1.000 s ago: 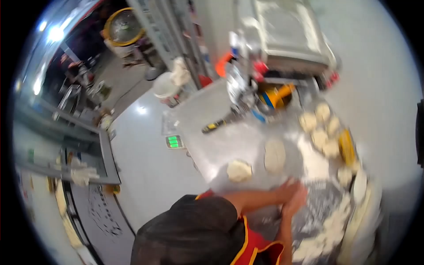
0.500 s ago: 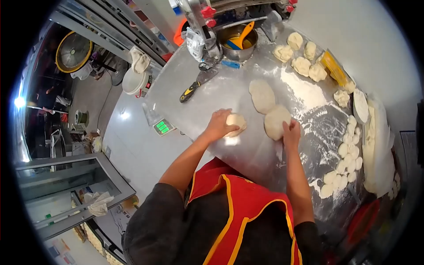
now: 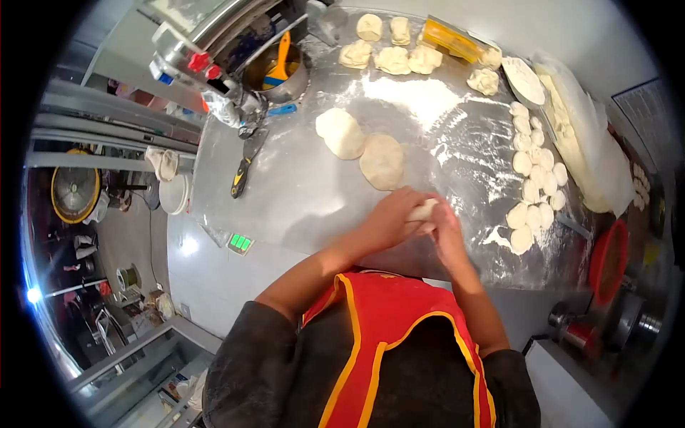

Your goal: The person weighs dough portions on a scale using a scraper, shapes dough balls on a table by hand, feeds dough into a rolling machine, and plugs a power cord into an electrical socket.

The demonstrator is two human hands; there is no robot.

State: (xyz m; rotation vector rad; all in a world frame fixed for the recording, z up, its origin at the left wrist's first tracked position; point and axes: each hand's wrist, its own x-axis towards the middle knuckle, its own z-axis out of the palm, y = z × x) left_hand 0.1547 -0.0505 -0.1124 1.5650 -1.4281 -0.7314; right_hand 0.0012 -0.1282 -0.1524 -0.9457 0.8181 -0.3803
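- Dough piece (image 3: 424, 212) sits between the left hand (image 3: 391, 220) and right hand (image 3: 448, 232), close to the near edge of the desk (image 3: 214, 164); can't tell if it touches the steel.
- Grip: both hands narrow, fingers curled round the dough piece; its underside and the thumbs are mostly hidden.
- Step looks like shaping by hand. Doing it well probably means light, even pressure from both sides, turning the piece so no side thins.
- Soft dough likely sticks; a little from the flour patch (image 3: 414, 98) on the far side should help.
- Best worked a bit further in from the edge, in case it slips.
- Flat round (image 3: 383, 162) lies just beyond the left hand, next to a second flat round (image 3: 339, 133); knuckles or forearm could dent the nearer one.
- Right side: cluster of small dough pieces (image 3: 546, 182), apart from the right hand; elbow needs care there.
- Far side: row of dough lumps (image 3: 393, 60) beside a yellow tool (image 3: 452, 39), not in the way.
- Left side: black-and-yellow handled scraper (image 3: 241, 177), blue item (image 3: 282, 110), pot (image 3: 291, 87) with orange brush (image 3: 280, 60) in it; all well apart from the hands.
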